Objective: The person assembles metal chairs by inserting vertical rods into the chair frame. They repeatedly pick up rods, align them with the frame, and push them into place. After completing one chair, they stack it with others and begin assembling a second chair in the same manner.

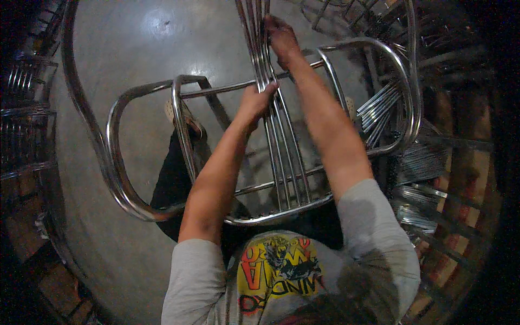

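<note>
A shiny bent-tube metal chair frame (122, 184) lies in front of me, across my legs. Thin metal rods (275, 143) run lengthwise over its middle, fanned out toward me and drawn close together farther off. My left hand (258, 104) is closed around the rods near the frame's far crossbar (225, 91). Farther up, my right hand (283, 42) grips the right side of the same rods, its fingertips partly hidden. The near rod ends meet the frame's curved near tube (281, 218); whether they are fixed there I cannot tell. Their far ends leave the view at the top.
A bundle of loose shiny rods (376, 111) lies at the right beside the frame. More metal parts (414, 208) are piled at the far right. Dark metal racking (27, 111) lines the left. My sandalled foot (189, 122) rests on the grey floor (135, 49).
</note>
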Available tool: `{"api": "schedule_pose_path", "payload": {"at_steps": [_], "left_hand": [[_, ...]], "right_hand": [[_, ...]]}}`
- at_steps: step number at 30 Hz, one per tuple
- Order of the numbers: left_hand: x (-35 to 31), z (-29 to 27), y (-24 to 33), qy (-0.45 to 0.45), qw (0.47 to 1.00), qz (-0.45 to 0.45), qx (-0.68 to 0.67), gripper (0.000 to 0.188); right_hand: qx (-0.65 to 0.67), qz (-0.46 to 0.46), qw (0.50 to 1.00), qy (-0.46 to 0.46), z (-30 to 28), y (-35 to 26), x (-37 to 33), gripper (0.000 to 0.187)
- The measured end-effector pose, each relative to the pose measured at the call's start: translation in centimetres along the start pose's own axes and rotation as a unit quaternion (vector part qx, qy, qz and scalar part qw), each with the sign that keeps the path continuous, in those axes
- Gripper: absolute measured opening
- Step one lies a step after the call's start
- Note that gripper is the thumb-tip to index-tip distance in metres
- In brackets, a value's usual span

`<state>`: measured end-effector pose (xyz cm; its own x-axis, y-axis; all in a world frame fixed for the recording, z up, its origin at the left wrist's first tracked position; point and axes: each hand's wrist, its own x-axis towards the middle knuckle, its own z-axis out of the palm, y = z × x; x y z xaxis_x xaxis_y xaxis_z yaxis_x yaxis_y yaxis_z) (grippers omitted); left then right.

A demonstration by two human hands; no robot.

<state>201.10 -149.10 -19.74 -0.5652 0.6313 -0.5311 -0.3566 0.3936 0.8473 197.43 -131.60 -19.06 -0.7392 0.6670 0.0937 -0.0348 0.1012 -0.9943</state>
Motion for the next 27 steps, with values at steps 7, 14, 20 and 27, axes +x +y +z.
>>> {"api": "schedule_pose_path", "payload": {"at_steps": [7,14,20,27], "left_hand": [[-0.9,-5.0,0.2,0.326,0.686,0.353,0.546,0.045],[2.3,-5.9,-1.0,0.334,0.676,0.328,0.569,0.029],[2.5,-6.2,-1.5,0.354,0.677,0.385,0.517,0.033],[2.5,-5.9,-1.5,0.335,0.705,0.323,0.536,0.036]], "right_hand": [[0.125,0.05,0.991,-0.003,1.2,-0.2,-0.5,0.043],[0.096,0.001,0.995,0.021,1.9,1.1,0.3,0.05],[-0.005,0.001,0.998,0.061,2.6,1.1,0.9,0.067],[-0.069,-0.043,0.992,0.093,4.2,1.7,1.7,0.078]]}}
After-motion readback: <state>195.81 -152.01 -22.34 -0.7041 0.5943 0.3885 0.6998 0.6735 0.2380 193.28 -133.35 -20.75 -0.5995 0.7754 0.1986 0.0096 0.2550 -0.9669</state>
